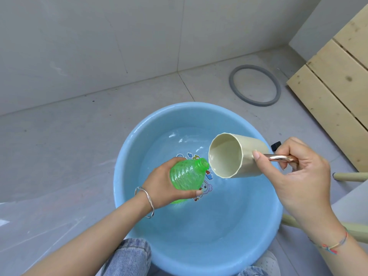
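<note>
Above the blue basin [127,156], the left hand [159,186] wraps curled fingers round a tilted green bottle [186,175]; the right hand [298,172] grips the handle of a cream cup [239,156], its rim touching the bottle's mouth.

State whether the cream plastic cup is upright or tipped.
Tipped: the cream plastic cup lies nearly sideways, rim beside the green ribbed plastic bottle.

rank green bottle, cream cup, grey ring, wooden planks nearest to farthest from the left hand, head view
1. green bottle, gripped in the left hand itself.
2. cream cup, just right of the bottle's mouth, in the right hand.
3. grey ring, on the floor beyond the basin.
4. wooden planks, far right, upper corner.
</note>
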A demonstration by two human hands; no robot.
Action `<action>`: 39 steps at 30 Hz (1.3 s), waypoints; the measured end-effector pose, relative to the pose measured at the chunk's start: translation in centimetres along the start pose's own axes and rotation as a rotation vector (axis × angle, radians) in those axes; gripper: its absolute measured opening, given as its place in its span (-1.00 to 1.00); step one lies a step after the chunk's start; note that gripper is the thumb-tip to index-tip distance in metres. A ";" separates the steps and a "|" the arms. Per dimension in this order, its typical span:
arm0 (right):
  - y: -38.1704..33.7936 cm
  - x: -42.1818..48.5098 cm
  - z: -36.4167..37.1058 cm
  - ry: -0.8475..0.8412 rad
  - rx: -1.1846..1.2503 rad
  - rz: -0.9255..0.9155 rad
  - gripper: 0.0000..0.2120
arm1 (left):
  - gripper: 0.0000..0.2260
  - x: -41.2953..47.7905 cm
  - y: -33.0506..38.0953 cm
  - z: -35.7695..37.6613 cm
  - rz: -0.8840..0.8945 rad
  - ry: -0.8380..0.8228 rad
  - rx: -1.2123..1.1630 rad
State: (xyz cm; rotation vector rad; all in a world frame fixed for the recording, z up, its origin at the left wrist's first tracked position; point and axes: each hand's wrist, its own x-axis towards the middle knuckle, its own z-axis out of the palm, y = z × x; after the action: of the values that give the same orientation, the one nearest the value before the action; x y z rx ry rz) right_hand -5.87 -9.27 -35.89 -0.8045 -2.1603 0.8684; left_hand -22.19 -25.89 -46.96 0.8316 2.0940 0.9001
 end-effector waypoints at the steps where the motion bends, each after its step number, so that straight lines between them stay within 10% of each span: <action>1: -0.1 0.0 0.0 0.000 -0.008 -0.012 -0.61 | -0.23 0.0 0.0 0.0 -0.001 0.003 0.002; 39: -2.1 0.6 0.1 0.008 -0.275 -0.381 -0.65 | -0.26 -0.1 0.1 0.1 -0.005 -0.008 -0.002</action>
State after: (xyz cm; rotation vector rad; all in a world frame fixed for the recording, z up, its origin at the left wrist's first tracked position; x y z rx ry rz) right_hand -6.89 -10.11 -34.15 -0.4926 -2.3507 0.3796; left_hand -22.00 -25.87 -46.91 0.8274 2.0869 0.8953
